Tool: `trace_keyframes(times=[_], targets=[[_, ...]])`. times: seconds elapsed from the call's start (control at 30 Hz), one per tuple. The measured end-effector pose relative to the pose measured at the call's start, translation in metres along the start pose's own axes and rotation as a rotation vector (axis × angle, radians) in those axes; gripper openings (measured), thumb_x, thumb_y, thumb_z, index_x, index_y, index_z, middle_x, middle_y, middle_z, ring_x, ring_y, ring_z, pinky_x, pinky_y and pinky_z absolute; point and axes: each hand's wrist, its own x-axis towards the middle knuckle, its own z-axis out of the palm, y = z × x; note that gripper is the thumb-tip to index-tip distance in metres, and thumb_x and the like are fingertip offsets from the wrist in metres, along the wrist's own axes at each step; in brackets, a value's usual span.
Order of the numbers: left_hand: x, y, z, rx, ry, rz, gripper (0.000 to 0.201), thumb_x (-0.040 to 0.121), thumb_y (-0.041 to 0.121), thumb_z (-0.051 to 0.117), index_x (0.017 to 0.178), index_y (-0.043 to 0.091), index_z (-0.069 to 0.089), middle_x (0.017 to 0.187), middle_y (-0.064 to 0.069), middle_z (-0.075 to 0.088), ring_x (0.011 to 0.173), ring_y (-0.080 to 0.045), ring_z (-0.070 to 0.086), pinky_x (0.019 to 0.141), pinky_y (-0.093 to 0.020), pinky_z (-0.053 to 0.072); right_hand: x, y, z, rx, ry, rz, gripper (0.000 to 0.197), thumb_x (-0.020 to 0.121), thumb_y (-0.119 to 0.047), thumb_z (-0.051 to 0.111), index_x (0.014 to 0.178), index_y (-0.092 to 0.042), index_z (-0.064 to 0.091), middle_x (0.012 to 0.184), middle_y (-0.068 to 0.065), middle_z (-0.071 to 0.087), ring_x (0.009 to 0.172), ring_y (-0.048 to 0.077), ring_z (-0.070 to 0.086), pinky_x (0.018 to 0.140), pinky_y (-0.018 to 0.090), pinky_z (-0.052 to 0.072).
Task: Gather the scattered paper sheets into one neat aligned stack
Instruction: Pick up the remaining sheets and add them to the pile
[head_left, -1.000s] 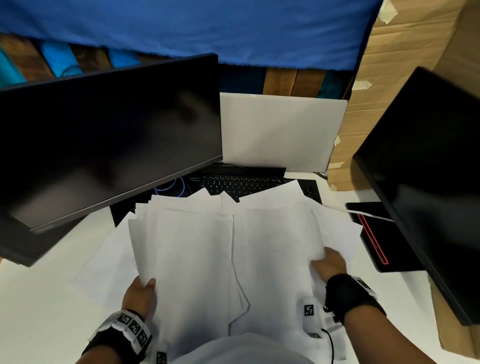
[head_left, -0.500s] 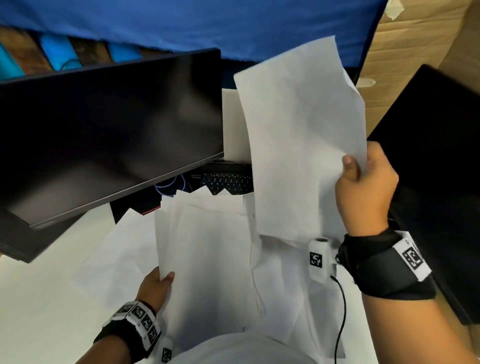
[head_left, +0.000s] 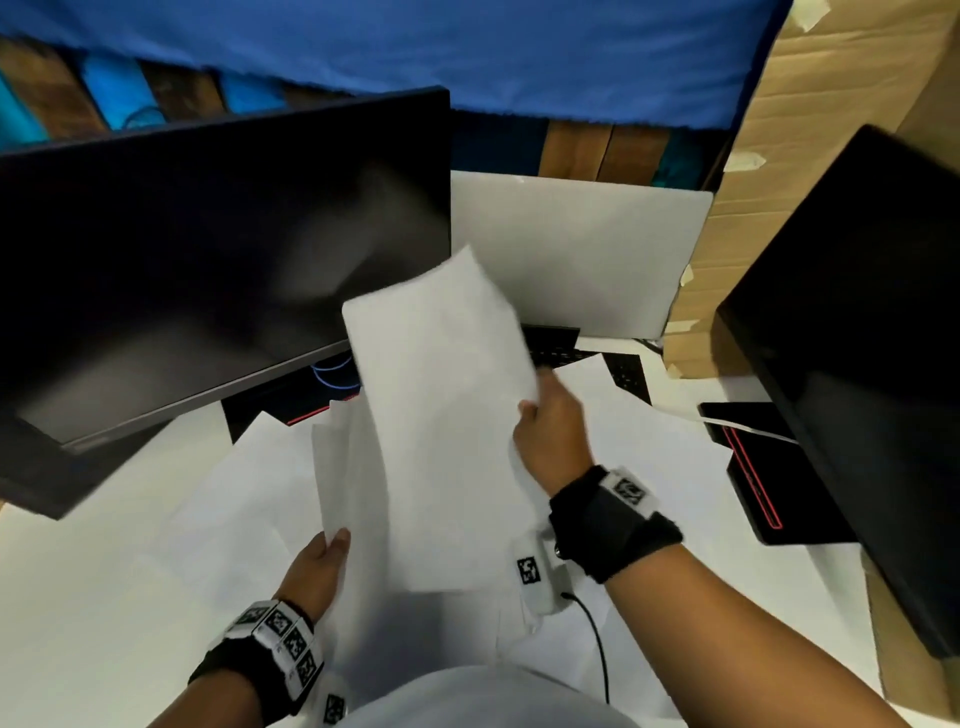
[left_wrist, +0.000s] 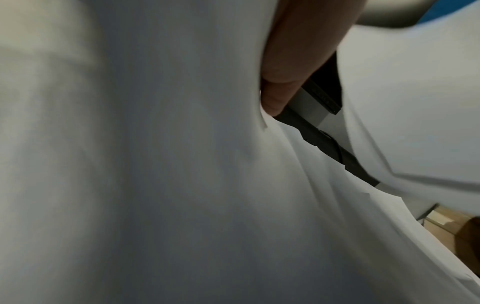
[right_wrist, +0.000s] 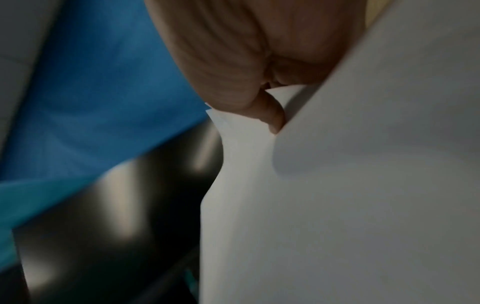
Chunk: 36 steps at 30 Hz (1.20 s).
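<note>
Several white paper sheets lie scattered on the desk in front of me. My right hand pinches the right edge of a lifted sheet, held above the pile at the middle; the right wrist view shows thumb and finger clamped on that sheet. My left hand grips the lower left edge of a raised bundle of sheets that sits just under the lifted sheet. In the left wrist view the thumb presses on the paper bundle.
A dark monitor hangs over the desk at the left, another monitor stands at the right. A white laptop lid and black keyboard sit behind the papers. Cardboard rises at the back right. A red-trimmed black base lies at the right.
My right hand picked a sheet off the right side of the pile, raised it high, and now has brought it down and leftward over the bundle held by my left hand.
</note>
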Motion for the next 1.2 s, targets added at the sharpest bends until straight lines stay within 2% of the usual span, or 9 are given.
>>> trace_keyframes(times=[0.2,0.33,0.43,0.5,0.67,0.77,0.87,1.07,1.2], targets=[[-0.01,0.015,0.003,-0.109,-0.023,0.033,0.059,0.091,0.05,0.043,0.132,0.008,0.047,0.13,-0.01,0.054,0.125,-0.028,0.049,0.112,-0.039,0.03,-0.033,0.062,0.063,0.032,-0.271,0.332,0.043,0.084,0.007,0.044,0.127,-0.001,0.047,0.123,0.014,0.058,0.115,0.029,0.056,0.102,0.03,0.042],[-0.006,0.004,0.003,0.043,-0.043,0.115,0.075,0.051,0.047,0.07,0.114,0.009,0.056,0.109,-0.012,0.067,0.103,-0.028,0.062,0.092,-0.039,0.046,-0.041,0.078,0.08,-0.012,-0.435,0.412,0.04,0.09,0.001,0.04,0.13,-0.002,0.044,0.13,0.013,0.053,0.118,0.028,0.053,0.101,0.026,0.039],[0.002,-0.004,0.002,0.135,-0.034,0.113,0.069,0.059,0.033,0.06,0.119,0.002,0.053,0.118,-0.02,0.064,0.104,-0.031,0.059,0.091,-0.039,0.044,-0.035,0.093,0.074,-0.046,-0.191,0.453,0.036,0.09,-0.008,0.05,0.126,-0.007,0.049,0.127,0.015,0.051,0.11,0.024,0.053,0.1,0.032,0.044],[0.002,-0.003,0.001,0.147,-0.031,0.117,0.066,0.06,0.031,0.057,0.119,0.001,0.054,0.116,-0.02,0.065,0.101,-0.029,0.059,0.088,-0.037,0.043,-0.027,0.106,0.057,-0.227,0.042,0.638,0.046,0.09,-0.022,0.056,0.132,-0.013,0.042,0.132,0.012,0.044,0.119,0.027,0.047,0.096,0.04,0.043],[0.004,-0.004,0.001,0.129,-0.014,0.096,0.068,0.06,0.032,0.058,0.121,0.002,0.053,0.117,-0.02,0.064,0.104,-0.032,0.058,0.09,-0.038,0.043,-0.02,0.132,0.023,-0.162,0.144,1.032,0.083,0.078,-0.039,0.072,0.139,-0.005,0.028,0.139,0.015,0.039,0.127,0.031,0.041,0.109,0.048,0.029],[0.006,-0.006,0.002,0.137,-0.013,0.09,0.068,0.06,0.032,0.058,0.121,0.002,0.053,0.116,-0.02,0.064,0.106,-0.034,0.059,0.091,-0.039,0.044,-0.018,0.153,0.034,0.073,0.044,0.961,0.058,0.079,-0.024,0.07,0.126,-0.003,0.043,0.125,0.013,0.055,0.11,0.031,0.058,0.096,0.036,0.047],[0.007,-0.008,0.002,0.133,-0.006,0.094,0.063,0.06,0.03,0.058,0.117,0.002,0.054,0.112,-0.02,0.065,0.103,-0.033,0.06,0.091,-0.041,0.045,-0.023,0.155,0.039,0.148,0.116,0.885,0.025,0.088,-0.017,0.055,0.108,-0.003,0.054,0.107,0.013,0.065,0.085,0.028,0.064,0.088,0.043,0.054],[0.005,-0.013,-0.002,0.088,0.026,0.108,0.037,0.079,0.011,0.065,0.114,0.001,0.055,0.107,-0.017,0.064,0.099,-0.031,0.058,0.088,-0.038,0.043,-0.019,0.157,0.018,0.225,0.287,0.818,0.033,0.1,-0.018,0.037,0.123,0.001,0.053,0.121,0.022,0.06,0.106,0.036,0.058,0.096,0.04,0.047],[0.008,-0.021,-0.009,0.043,0.078,0.098,0.03,0.087,0.0,0.056,0.117,0.003,0.055,0.108,-0.015,0.063,0.099,-0.03,0.057,0.091,-0.041,0.044,-0.008,0.163,-0.029,0.118,0.287,0.774,0.032,0.093,-0.004,0.043,0.124,-0.003,0.053,0.123,0.019,0.059,0.106,0.031,0.057,0.078,0.025,0.04]])
